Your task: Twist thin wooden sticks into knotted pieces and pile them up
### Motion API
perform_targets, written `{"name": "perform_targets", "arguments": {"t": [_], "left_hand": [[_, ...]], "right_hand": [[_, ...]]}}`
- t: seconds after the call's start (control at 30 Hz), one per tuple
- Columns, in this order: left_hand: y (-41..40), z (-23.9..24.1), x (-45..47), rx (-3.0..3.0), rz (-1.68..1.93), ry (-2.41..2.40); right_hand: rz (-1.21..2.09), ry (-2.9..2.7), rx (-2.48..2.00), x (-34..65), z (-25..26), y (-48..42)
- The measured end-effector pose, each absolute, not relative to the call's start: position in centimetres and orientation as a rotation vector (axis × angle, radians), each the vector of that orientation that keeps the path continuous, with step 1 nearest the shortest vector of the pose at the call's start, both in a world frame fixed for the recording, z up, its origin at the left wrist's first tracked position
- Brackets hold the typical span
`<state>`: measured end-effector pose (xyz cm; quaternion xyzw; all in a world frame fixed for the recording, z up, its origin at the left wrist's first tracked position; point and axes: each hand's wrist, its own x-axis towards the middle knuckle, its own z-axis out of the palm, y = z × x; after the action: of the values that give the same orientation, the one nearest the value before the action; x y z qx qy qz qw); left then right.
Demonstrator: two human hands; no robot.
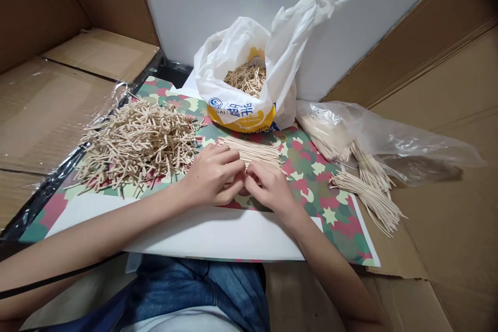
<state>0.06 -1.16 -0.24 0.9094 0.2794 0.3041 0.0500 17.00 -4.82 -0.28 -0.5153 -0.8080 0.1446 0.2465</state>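
My left hand (215, 175) and my right hand (268, 182) meet over the middle of the table, fingers curled and pinched close together. Whatever lies between the fingertips is hidden or too small to make out. Just beyond them is a row of straight, thin beige strands (252, 149), laid side by side, its near part covered by my hands. To the left of my left hand rises a big loose heap of looped, knotted beige strands (142, 145).
A white plastic bag (241, 101) holding more strands stands behind my hands. At the right lie tied strand bundles (368, 192) and a clear plastic bag (408, 137). Camouflage-patterned paper (311, 176) covers the table, with a white sheet (218, 236) in front. Cardboard (50, 109) flanks the left side.
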Motion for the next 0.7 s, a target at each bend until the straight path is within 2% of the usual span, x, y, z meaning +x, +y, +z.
{"name": "perform_targets", "arguments": {"t": [0.2,0.4,0.5,0.7], "left_hand": [[-0.8,0.5,0.3,1.918,0.938,0.856],[-0.5,-0.4,0.6,1.439,0.904,0.849],[-0.5,-0.5,0.5,1.374,0.898,0.847],[-0.2,0.7,-0.1,1.655,0.79,0.759]], "right_hand": [[0.471,-2.174,-1.161,17.1,-0.1,-5.0],[0.418,-2.131,-1.147,17.0,-0.2,-5.0],[0.481,-2.1,-1.164,17.1,-0.2,-5.1],[0.602,-2.07,-1.232,17.4,0.0,-5.2]]}}
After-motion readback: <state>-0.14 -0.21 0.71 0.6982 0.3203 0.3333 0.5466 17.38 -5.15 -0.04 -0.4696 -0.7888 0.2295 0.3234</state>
